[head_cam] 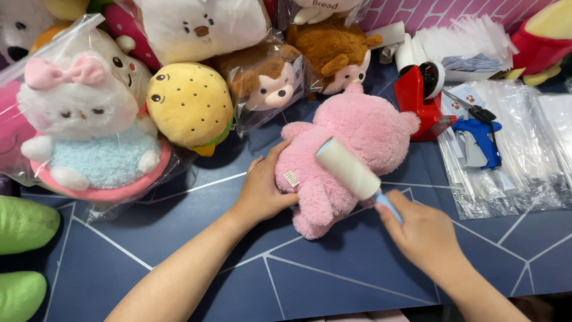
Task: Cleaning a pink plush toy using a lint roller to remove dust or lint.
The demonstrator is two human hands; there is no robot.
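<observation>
A pink plush toy (363, 128) lies face down in the middle of the dark blue table (333, 280). My left hand (265, 188) presses on its left side, fingers against the fur beside a small sewn tag. My right hand (420, 232) grips the light blue handle of a lint roller (348, 169). The roller's white sticky drum rests on the toy's back.
Several plush toys crowd the back left, among them a bagged white one with a pink bow (83, 107), a yellow burger-shaped one (189, 102) and two brown ones (268, 80). A red tape dispenser (420, 98), scissors, a blue tagging gun (479, 140) and clear bags (536, 143) lie at right.
</observation>
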